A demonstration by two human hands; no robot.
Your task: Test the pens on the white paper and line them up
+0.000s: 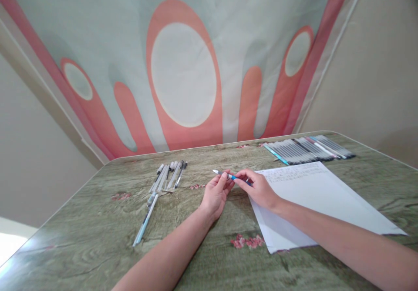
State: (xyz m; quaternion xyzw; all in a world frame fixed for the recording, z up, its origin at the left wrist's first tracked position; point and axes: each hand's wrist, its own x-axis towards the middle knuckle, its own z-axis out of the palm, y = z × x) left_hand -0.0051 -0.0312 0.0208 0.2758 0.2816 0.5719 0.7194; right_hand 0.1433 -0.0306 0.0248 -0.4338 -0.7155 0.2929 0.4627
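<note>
A pen (232, 177) with a pale tip end, a blue band and a dark far end is held between both hands above the table. My left hand (215, 194) pinches it near the pale end, which points up and left. Fingers of my right hand (259, 188) close on its darker end. Below my right hand and forearm lies a white sheet of paper (313, 204) with several lines of handwriting along its top edge. Part of the paper is hidden by the right forearm.
A long row of grey pens (294, 151), with a turquoise one at its left end, lies at the back right. Several pens (168, 175) lie left of my hands, and a light-blue pen (146, 219) lies nearer. The wood-patterned table (88, 221) meets a patterned wall hanging (228, 108).
</note>
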